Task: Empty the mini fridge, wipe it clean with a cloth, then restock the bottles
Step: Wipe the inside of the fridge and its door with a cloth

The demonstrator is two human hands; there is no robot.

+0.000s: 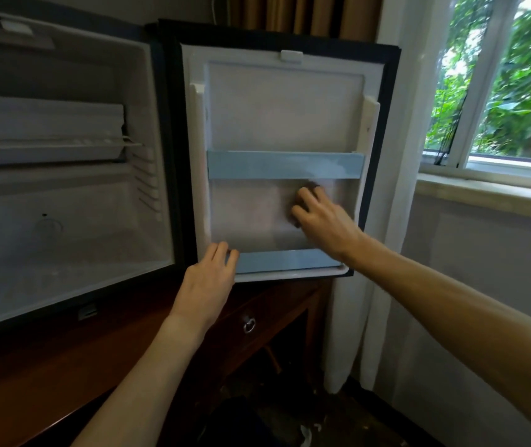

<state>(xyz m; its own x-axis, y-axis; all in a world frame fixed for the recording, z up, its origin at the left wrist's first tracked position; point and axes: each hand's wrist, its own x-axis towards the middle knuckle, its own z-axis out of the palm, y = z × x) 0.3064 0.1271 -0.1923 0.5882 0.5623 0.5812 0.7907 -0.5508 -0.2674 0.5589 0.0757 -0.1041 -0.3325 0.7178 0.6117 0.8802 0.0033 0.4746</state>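
Right hand (317, 217) presses a dark cloth (312, 188) on the mini-fridge door liner (285, 108), at 1 o'clock from the left hand (209, 275), which grips the door's lower edge. Cabinet (64, 188) at 9 o'clock is bare; no bottles visible. Risk: hard rubbing could dislodge the blue shelf rail (285, 164) or swing the door.

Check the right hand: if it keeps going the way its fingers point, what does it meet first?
The right hand points up and left along the door's inner panel, over a dark cloth. The upper blue shelf rail looks first in line, though depth is unclear.
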